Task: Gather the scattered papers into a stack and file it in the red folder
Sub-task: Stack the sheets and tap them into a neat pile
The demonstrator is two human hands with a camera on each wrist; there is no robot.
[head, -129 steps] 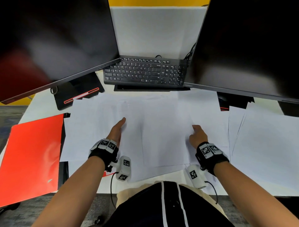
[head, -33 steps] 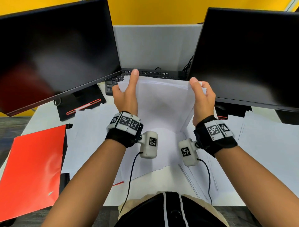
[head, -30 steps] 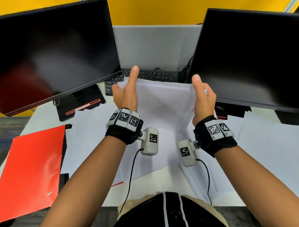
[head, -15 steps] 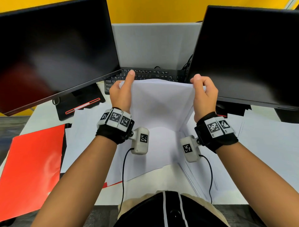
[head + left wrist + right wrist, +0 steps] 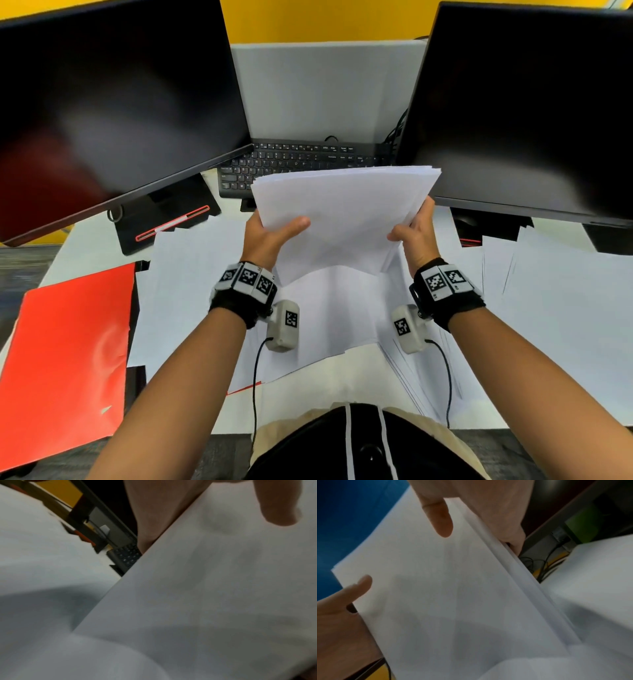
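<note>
A stack of white papers [image 5: 346, 212] is held tilted above the desk, in front of the keyboard. My left hand [image 5: 270, 236] grips its left edge, thumb on top and fingers underneath. My right hand [image 5: 416, 233] grips its right edge the same way. In the left wrist view the stack [image 5: 214, 595] fills the frame under my thumb [image 5: 281, 503]. The right wrist view shows the stack [image 5: 445, 588] with its layered right edge. The red folder [image 5: 65, 359] lies shut at the desk's left front. More loose papers [image 5: 191, 284] lie scattered on the desk below.
Two dark monitors [image 5: 113, 102] [image 5: 527, 102] stand left and right, with a black keyboard [image 5: 294, 164] between them. A spread of white sheets [image 5: 561, 325] covers the right side of the desk. Wrist camera cables hang near the desk's front edge [image 5: 308, 397].
The stack stood upright on its lower edge with my fingers along its top. Now it has tipped towards me, and both hands hold its sides lower down, thumbs on top.
</note>
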